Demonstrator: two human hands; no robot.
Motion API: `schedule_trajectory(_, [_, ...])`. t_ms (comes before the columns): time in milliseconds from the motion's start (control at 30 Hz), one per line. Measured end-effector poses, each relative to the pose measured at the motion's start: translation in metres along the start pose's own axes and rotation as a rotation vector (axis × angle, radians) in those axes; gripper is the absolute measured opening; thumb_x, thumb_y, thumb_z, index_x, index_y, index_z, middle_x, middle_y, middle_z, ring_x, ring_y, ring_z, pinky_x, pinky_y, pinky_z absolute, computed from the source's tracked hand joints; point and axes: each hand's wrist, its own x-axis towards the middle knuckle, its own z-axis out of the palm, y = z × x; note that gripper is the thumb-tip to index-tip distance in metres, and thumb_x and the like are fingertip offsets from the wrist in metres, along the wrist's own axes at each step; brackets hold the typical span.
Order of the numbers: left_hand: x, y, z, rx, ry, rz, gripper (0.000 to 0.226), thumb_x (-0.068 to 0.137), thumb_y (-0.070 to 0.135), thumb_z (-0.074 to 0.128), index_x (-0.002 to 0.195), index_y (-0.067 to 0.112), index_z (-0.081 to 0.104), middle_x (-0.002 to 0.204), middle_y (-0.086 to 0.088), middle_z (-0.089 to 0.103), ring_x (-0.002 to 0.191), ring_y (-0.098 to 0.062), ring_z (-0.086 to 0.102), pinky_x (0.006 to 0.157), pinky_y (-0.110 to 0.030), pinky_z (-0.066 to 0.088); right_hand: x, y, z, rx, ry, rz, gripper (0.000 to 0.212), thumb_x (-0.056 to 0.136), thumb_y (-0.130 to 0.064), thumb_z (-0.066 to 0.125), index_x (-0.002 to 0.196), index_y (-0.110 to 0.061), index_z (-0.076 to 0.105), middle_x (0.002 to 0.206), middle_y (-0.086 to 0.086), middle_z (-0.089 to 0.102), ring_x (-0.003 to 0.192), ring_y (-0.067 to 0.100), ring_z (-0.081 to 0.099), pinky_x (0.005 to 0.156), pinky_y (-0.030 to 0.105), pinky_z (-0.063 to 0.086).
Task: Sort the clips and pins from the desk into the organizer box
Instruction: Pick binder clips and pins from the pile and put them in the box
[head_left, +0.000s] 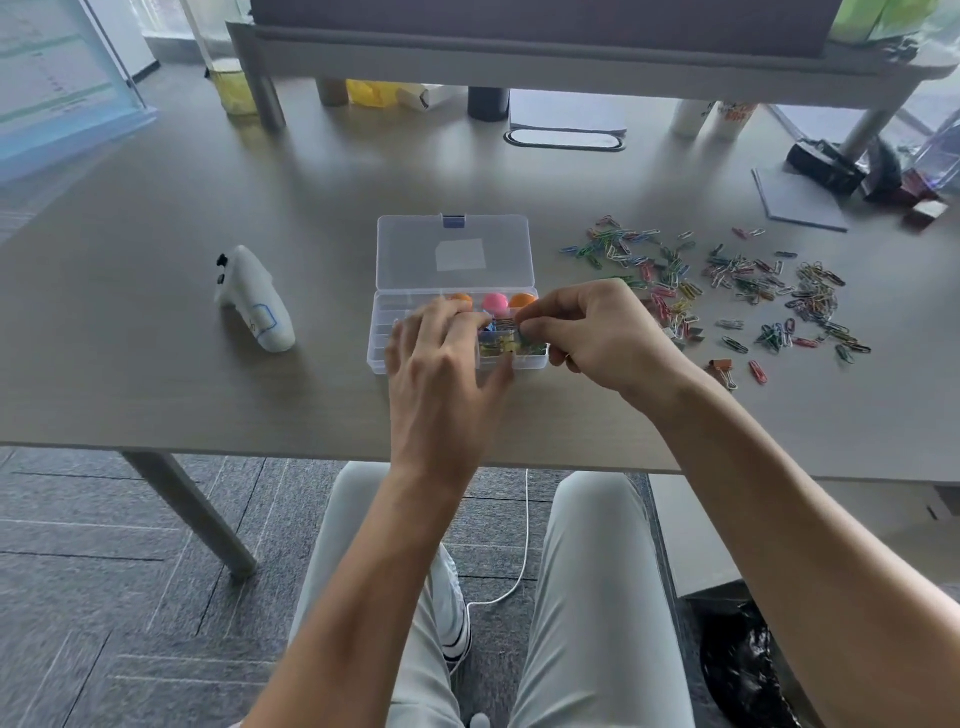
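A clear plastic organizer box (378, 332) lies open in the middle of the desk, its lid (457, 254) tilted back. Orange and pink round pins (493, 301) fill its far compartments, and coloured clips (498, 343) lie in the near right ones. My left hand (441, 358) rests over the box's middle with fingers spread and thumb at the front edge. My right hand (597, 332) hovers over the box's right end, thumb and forefinger pinching a small clip that is mostly hidden. A wide scatter of coloured paper clips (727, 280) covers the desk to the right.
A white handheld controller (254, 301) lies left of the box. A binder clip (722, 369) and a red paper clip (758, 371) sit near my right wrist. Grey pads, dark objects and a monitor stand (571, 57) line the back. The desk's front edge (208, 449) runs above my knees.
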Motion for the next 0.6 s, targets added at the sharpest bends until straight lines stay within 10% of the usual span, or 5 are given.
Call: schedule_trajectory(600, [-0.023, -0.007, -0.013, 0.107, -0.116, -0.035, 0.044, 0.093, 0.032, 0.060, 0.135, 0.019, 0.058, 0.146, -0.008, 0.050, 0.145, -0.027, 0.032, 0.122, -0.051, 0.017, -0.004, 0.003, 0.014, -0.249, 0.092, -0.244, 0.005, 0.088, -0.019, 0.080, 0.092, -0.022, 0.082, 0.079, -0.006, 0.074, 0.057, -0.007, 0.053, 0.063, 0.011, 0.043])
